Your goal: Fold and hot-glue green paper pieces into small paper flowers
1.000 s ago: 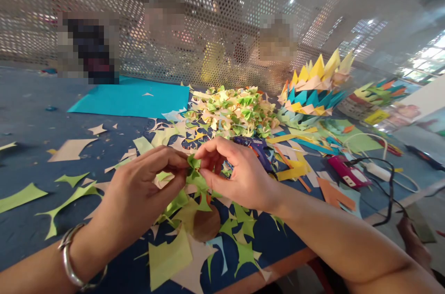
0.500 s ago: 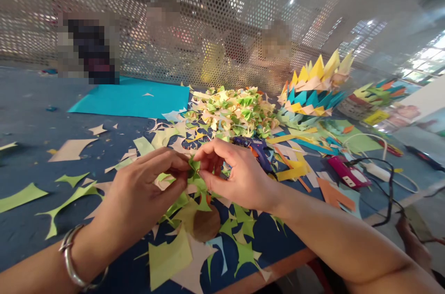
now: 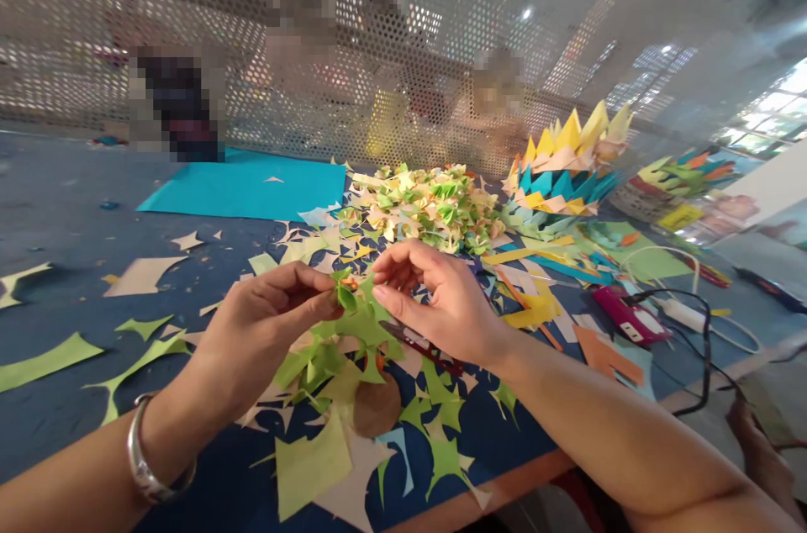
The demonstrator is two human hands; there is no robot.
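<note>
My left hand (image 3: 277,319) pinches a small folded green paper piece (image 3: 346,293) with an orange bit at its centre, between thumb and fingertips. My right hand (image 3: 435,298) is beside that piece, its fingers loosely curled and the thumb apart from them; I see nothing held there. Beneath my right hand lies a dark red, slim tool (image 3: 429,348), partly covered, kind unclear. Under both hands are green paper scraps (image 3: 366,327) and a round brown disc (image 3: 377,405).
Behind the hands rises a heap of small paper pieces (image 3: 429,201). A blue sheet (image 3: 245,190) lies back left. Stacked spiky paper crowns (image 3: 561,171) stand right, near a magenta power block (image 3: 630,316) with cables. A perforated screen (image 3: 378,37) borders the table; people are blurred behind it.
The right fingers have come away from the green piece, which stays in the left hand and now shows its orange centre. The dark red tool has come into view; the glue gun is now mostly covered.
</note>
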